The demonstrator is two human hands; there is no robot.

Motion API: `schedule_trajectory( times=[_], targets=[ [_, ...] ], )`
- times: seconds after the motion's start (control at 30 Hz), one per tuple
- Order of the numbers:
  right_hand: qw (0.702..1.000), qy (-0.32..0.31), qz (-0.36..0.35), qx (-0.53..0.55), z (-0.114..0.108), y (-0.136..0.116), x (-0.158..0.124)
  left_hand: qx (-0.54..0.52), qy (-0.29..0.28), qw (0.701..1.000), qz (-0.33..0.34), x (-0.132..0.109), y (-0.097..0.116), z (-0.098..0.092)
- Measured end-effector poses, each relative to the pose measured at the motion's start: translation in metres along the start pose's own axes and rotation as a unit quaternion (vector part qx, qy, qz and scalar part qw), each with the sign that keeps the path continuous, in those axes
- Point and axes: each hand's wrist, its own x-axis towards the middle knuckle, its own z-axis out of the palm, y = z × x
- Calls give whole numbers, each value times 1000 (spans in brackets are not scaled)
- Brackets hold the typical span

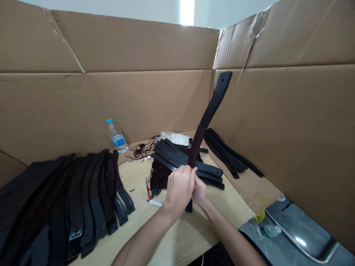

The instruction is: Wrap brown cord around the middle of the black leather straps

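Observation:
Both my hands are closed around a long, flat, curved black strip [215, 103] with a hole near its top end. Dark brown cord wrapping [196, 144] covers its middle, just above my fingers. My left hand [179, 186] is wrapped round the lower part, and my right hand [199, 189] grips beside it, partly hidden behind. The strip stands tilted, its top leaning right, and its lower end shows below my hands. Behind it, several bare black strips [177, 155] lie across a heap of dark brown cord [159, 173].
Many black strips with brown wrapping [91, 195] lie in a row at left. Red-handled thread snips [149, 189], a water bottle [118, 140], loose cord [142, 149] and more black strips [227, 155] are on the table [133, 236]. Cardboard walls [144, 96] enclose the back and right.

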Motion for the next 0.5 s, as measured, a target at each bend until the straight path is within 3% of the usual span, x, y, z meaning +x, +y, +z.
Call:
schedule_trajectory(
  times=[0.33,0.5],
  targets=[
    [992,16,29,124,7,-16,-4,-10,-11,1000,11,2,1,-1],
    [985,25,29,167,6,-19,-3,34,-40,999,3,4,5,-4]
  ],
)
